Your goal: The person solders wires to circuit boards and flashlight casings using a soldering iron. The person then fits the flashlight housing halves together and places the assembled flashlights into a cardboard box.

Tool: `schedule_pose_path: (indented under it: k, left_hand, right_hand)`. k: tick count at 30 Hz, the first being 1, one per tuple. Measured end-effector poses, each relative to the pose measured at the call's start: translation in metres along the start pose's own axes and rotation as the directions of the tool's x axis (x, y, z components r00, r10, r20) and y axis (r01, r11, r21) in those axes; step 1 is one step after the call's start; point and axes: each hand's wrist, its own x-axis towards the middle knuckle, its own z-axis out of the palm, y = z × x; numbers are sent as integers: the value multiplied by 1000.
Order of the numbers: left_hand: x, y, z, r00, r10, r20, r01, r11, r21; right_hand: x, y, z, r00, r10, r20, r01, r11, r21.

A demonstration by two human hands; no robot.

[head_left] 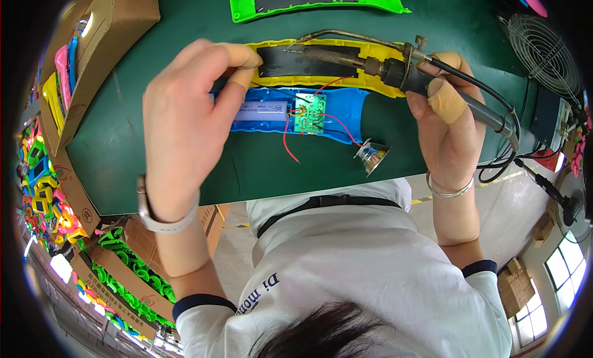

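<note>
My right hand (454, 105), with tan wraps on thumb and finger, grips a soldering iron (395, 74) that has a thin metal feed tube running alongside. The iron's tip reaches left over a yellow plastic shell (383, 52) with a black strip inside. At that shell's left end my left hand (191, 105) has thumb and forefinger pinched together; what lies between them is hidden. Just below, a blue plastic shell (346, 114) holds a lilac battery (264, 111) and a green circuit board (310, 114). A red wire leads from the board towards a silver lamp reflector (372, 156).
A green plastic shell (315, 1) lies at the table's far edge. Cardboard boxes (117, 24) with colourful parts stand at left. On the right are a round fan grille (543, 52) and black cables (494, 166). The green table (167, 194) ends close to my body.
</note>
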Motion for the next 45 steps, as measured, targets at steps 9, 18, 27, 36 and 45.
schedule_pose_path:
  k: [9,18,27,36,45]
  left_hand:
    - [30,-2,-14,885,238,400,-347,910,228]
    - [28,0,-8,910,224,349,-333,896,292]
    - [24,2,-6,921,203,333,-313,895,319]
    - [24,4,-6,927,183,328,-291,903,317]
    - [23,8,-7,930,115,348,-254,887,385]
  right_hand:
    - [1,-5,16,999,25,37,-13,958,-286]
    - [-1,-6,29,994,81,72,-44,910,-413]
    - [-2,0,31,992,108,59,-75,911,-406]
    - [-2,5,30,997,-1,76,37,880,-473]
    - [-4,-7,23,999,43,25,-32,938,-346]
